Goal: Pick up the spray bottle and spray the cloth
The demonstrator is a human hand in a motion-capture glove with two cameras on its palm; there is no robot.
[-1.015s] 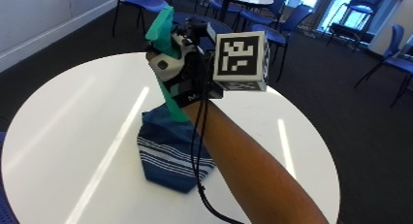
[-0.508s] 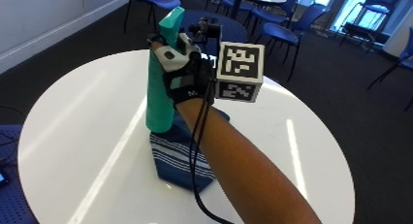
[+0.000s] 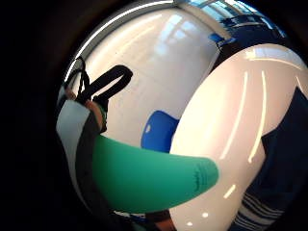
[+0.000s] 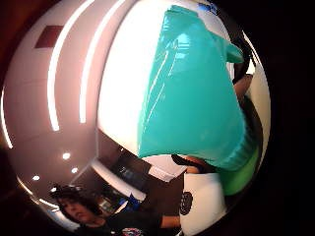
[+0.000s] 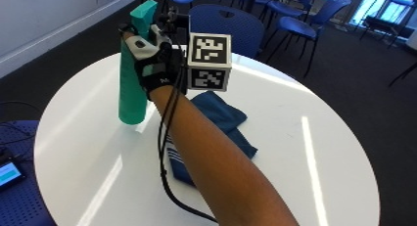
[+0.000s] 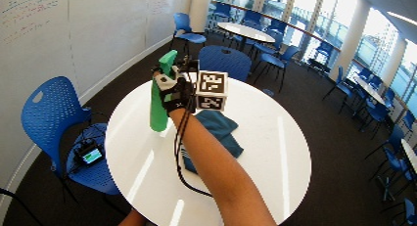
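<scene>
right hand fingers clamp the spray bottle, now lifted upright beside the cloth.

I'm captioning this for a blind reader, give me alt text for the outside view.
A gloved right hand holds a green spray bottle upright above a round white table. A dark blue cloth lies on the table beside the forearm.

green bottle, white table, striped cloth
</scene>
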